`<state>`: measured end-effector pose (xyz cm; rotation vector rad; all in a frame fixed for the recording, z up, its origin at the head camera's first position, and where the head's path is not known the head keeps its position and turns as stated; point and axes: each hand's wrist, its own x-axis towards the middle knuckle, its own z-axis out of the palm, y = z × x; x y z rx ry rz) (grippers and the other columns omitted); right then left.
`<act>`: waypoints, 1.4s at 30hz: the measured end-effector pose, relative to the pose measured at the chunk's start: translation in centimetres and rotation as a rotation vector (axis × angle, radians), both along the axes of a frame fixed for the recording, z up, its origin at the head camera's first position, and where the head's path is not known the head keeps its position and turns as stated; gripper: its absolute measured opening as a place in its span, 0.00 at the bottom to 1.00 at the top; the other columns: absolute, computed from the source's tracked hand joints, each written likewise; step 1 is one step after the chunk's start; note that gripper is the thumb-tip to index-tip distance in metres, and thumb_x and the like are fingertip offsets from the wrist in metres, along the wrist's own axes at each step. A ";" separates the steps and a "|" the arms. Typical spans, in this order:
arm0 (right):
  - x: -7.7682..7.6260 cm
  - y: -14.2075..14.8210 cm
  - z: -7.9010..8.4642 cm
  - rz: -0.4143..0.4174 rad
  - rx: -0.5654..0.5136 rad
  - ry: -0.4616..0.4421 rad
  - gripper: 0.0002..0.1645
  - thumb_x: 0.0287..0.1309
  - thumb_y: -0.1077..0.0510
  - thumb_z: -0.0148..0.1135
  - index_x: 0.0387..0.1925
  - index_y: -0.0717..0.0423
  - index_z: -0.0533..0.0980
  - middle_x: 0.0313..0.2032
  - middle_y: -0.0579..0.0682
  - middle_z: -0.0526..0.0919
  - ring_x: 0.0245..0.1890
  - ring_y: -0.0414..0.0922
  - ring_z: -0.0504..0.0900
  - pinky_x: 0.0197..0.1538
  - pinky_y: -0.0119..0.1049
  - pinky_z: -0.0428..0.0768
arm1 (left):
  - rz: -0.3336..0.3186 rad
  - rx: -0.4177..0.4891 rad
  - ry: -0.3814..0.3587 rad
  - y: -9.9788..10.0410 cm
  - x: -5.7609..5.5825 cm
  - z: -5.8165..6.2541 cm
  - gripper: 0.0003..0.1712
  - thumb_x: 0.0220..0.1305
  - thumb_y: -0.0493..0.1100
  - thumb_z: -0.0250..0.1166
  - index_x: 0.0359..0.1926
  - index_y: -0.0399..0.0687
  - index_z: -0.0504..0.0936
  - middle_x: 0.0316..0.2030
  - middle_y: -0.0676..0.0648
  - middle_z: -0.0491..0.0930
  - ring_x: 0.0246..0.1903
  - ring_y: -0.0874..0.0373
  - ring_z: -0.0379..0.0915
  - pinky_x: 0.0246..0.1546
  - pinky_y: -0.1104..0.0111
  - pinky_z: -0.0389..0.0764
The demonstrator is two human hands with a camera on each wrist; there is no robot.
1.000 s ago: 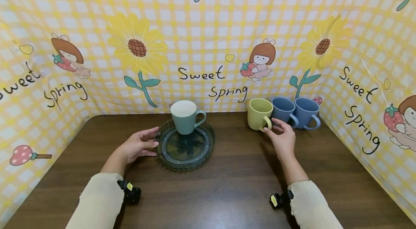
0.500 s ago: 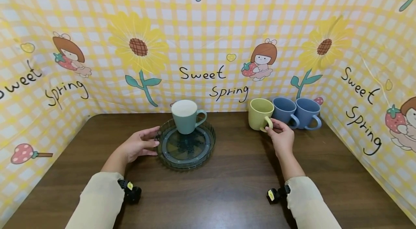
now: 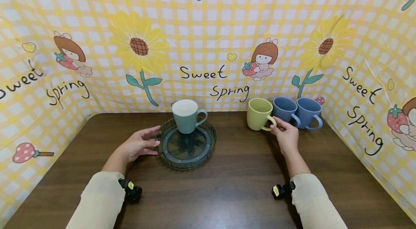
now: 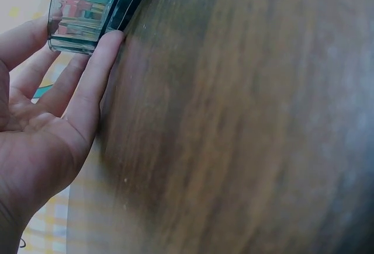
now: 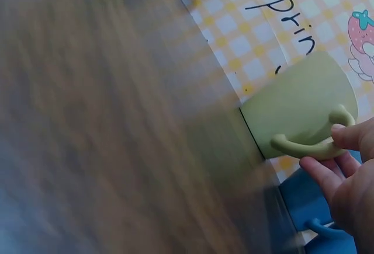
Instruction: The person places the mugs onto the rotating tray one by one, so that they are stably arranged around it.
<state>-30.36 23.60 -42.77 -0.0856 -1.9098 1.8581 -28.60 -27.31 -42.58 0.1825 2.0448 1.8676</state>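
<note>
My left hand (image 3: 139, 145) rests its fingertips against the rim of a dark see-through round tray (image 3: 208, 149) with a ribbed edge. In the left wrist view its fingers (image 4: 93, 84) lie mostly straight along the tray's side wall (image 4: 76, 41). A teal mug (image 3: 186, 119) with a white inside stands upright on the tray's back part, handle to the right. My right hand (image 3: 286, 135) pinches the handle of a yellow-green mug (image 3: 258, 115). The right wrist view shows the thumb on the handle (image 5: 307, 149), other fingers behind it. This mug is upright.
Two blue mugs, the nearer one (image 3: 282, 108) and the far-right one (image 3: 307, 111), stand just right of the yellow-green mug, handles to the right. A checked yellow cloth (image 3: 201, 41) walls the back and sides of the brown wooden table (image 3: 208, 193).
My right fingers have closed on the yellow-green mug's handle. That mug has shifted slightly left, its handle turned more to the right. The left hand, tray and teal mug stay put.
</note>
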 end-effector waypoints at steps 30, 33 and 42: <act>-0.9 1.4 0.2 0.144 -0.022 -0.069 0.28 0.55 0.78 0.62 0.59 0.77 0.69 0.34 0.43 0.82 0.33 0.34 0.82 0.38 0.30 0.85 | 0.014 -0.020 0.001 0.1 0.3 0.3 0.44 0.67 0.33 0.62 0.77 0.43 0.49 0.74 0.33 0.42 0.68 0.34 0.49 0.48 0.52 0.83; -1.0 1.5 0.2 0.156 -0.050 -0.119 0.29 0.54 0.78 0.63 0.59 0.77 0.69 0.32 0.42 0.80 0.31 0.34 0.82 0.38 0.31 0.86 | 0.016 -0.022 -0.002 0.1 0.4 0.3 0.44 0.67 0.33 0.62 0.77 0.43 0.49 0.74 0.32 0.42 0.68 0.34 0.48 0.48 0.52 0.83; -1.3 1.5 0.0 0.215 -0.277 -0.185 0.12 0.55 0.79 0.61 0.41 0.68 0.77 0.31 0.48 0.81 0.30 0.40 0.84 0.39 0.36 0.87 | 0.013 -0.018 0.004 0.2 0.3 0.4 0.44 0.67 0.33 0.61 0.77 0.43 0.48 0.74 0.32 0.42 0.68 0.34 0.49 0.48 0.52 0.83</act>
